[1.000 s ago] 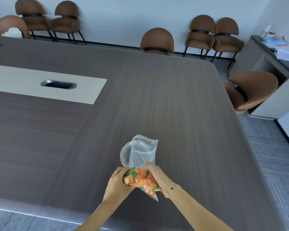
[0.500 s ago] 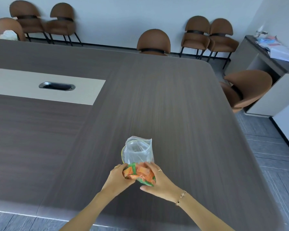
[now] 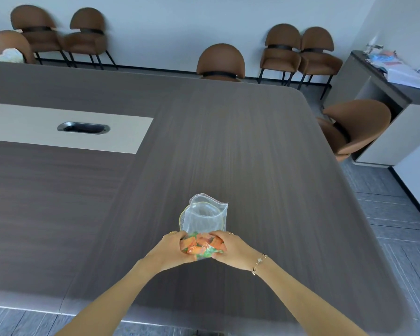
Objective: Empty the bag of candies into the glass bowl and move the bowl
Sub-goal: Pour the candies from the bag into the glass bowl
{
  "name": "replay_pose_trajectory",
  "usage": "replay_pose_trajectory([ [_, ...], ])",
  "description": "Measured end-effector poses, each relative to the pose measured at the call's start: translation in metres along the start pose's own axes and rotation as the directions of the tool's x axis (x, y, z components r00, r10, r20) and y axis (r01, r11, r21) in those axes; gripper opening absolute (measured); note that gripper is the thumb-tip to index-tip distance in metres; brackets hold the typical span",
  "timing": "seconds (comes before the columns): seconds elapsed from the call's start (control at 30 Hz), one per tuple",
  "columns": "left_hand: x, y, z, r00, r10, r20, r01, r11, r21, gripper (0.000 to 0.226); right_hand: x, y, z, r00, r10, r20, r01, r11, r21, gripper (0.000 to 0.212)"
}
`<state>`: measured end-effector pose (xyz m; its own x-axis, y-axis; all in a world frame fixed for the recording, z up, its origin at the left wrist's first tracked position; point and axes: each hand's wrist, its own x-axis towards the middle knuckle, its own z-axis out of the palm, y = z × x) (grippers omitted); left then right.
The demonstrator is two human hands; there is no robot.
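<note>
1. State: left hand [image 3: 170, 248] and right hand [image 3: 230, 247] both clamped on the full lower end of the bag [image 3: 205, 220], one each side. Candies [image 3: 200, 244] bunched between the hands. Empty upper part of the bag stands up, mouth on top.
2. Glass bowl [image 3: 182, 215] sits on the table [image 3: 252, 154] just behind the bag, mostly hidden; only the gold rim shows at the left and through the plastic. Looks empty, can't confirm.
3. Can't tell if the zip is open. If it's shut, tipping does nothing, and squeezing may pop the seam.
4. Mouth is floppy and about as wide as the bowl. Tip too fast, or off-centre, and candies likely spill over the rim onto the table.
5. Bowl looks light. A bag or wrist knock could slide or tip it.
6. Wrappers may stick in the corners, leaving the bag part full.
</note>
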<state>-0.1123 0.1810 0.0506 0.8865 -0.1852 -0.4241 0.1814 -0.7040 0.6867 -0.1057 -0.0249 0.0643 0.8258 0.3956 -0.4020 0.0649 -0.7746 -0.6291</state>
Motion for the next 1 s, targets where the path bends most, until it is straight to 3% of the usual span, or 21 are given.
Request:
replay_pose_trajectory([
  [0.33,0.001,-0.002,-0.004,0.999,-0.035,0.029,0.033,0.998,0.051,0.035,0.002,-0.005,-0.005,0.999,0.037,-0.025,-0.035,0.997,0.075,0.039],
  [0.57,-0.005,0.006,-0.010,0.999,-0.044,0.009,0.045,0.998,-0.033,0.041,0.003,-0.004,-0.007,0.995,0.046,-0.084,-0.036,0.992,0.119,0.040],
  [0.77,-0.008,0.025,-0.029,1.000,-0.001,0.005,0.001,1.000,0.007,0.025,0.009,-0.007,-0.015,0.990,0.044,-0.134,-0.030,0.994,0.109,0.039],
  [1.0,-0.010,0.038,-0.039,0.999,0.025,0.041,-0.024,0.999,-0.021,0.050,0.015,-0.009,-0.025,0.985,0.052,-0.163,-0.033,0.992,0.118,0.040],
])
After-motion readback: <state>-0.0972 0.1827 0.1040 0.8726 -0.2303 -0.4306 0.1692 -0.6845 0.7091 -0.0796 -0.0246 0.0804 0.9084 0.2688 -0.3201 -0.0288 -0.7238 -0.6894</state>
